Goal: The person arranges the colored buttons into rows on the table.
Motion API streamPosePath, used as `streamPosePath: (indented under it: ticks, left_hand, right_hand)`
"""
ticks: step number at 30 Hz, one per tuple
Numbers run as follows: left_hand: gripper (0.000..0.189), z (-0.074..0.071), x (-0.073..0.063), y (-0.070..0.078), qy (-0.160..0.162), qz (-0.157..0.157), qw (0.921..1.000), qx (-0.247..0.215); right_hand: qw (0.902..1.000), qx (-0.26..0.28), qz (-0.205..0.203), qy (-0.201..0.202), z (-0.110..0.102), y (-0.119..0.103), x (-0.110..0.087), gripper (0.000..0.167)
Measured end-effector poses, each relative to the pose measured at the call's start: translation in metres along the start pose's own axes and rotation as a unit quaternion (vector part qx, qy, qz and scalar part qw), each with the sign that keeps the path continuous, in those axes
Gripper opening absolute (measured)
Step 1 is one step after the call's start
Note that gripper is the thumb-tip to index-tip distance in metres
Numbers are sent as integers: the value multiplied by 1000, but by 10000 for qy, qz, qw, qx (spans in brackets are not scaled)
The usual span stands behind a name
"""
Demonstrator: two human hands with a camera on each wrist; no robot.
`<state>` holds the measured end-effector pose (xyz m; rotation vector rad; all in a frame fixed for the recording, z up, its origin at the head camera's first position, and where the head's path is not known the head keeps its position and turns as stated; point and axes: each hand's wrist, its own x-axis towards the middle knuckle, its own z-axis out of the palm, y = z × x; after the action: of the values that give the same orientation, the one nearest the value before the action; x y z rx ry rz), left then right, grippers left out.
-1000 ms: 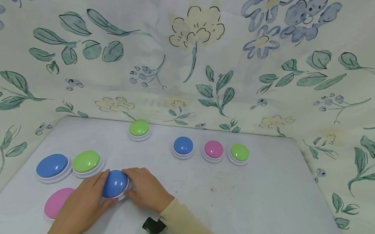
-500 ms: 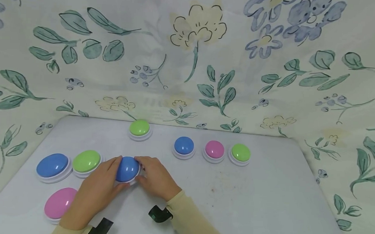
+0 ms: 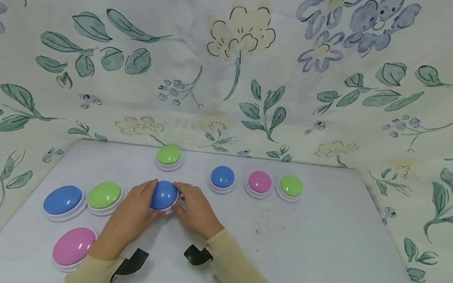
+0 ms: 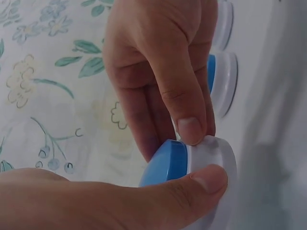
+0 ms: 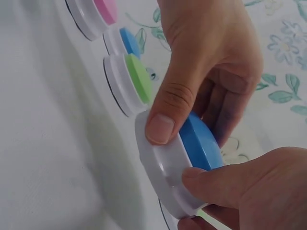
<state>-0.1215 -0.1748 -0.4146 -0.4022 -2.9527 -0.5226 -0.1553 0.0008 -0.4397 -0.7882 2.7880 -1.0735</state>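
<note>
Blue button (image 3: 164, 195) moved forward | left hand (image 3: 130, 215), right hand (image 3: 197, 210) pinch it | gap before far-edge green button (image 3: 169, 155)

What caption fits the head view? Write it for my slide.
Both hands grip a blue button, seven others on the white table, floral backdrop behind.

I have the left hand (image 3: 131, 213) and right hand (image 3: 197, 210) facing each other, fingers (image 3: 151, 188) gripping, thumbs (image 3: 155, 216) close together, sleeved forearms (image 3: 240, 264) angling inward.
</note>
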Motion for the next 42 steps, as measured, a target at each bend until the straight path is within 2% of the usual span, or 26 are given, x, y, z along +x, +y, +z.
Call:
streamPosePath:
  ticks: [5, 14, 29, 32, 39, 42]
  left_hand:
    - [83, 2, 9, 1, 73, 44, 9999, -109]
    - [84, 5, 22, 6, 109, -89, 9995, -277]
    - [78, 20, 46, 3, 116, -191, 9969, -751]
    - [76, 25, 50, 2, 136, -167, 9964, -826]
    - [75, 35, 59, -2, 379, 104, 9960, -802]
    - [76, 38, 63, -3, 377, 108, 9956, -856]
  right_hand:
    - [9994, 213, 142, 219, 2, 5, 2, 55]
    - [9976, 420, 210, 501, 0, 12, 5, 55]
    - [9951, 641, 367, 654, 3, 22, 9, 62]
    - [9946, 683, 314, 711, 2, 23, 9, 63]
    - [9942, 701, 402, 705, 4, 26, 10, 67]
    - [9939, 739, 396, 718, 5, 28, 11, 68]
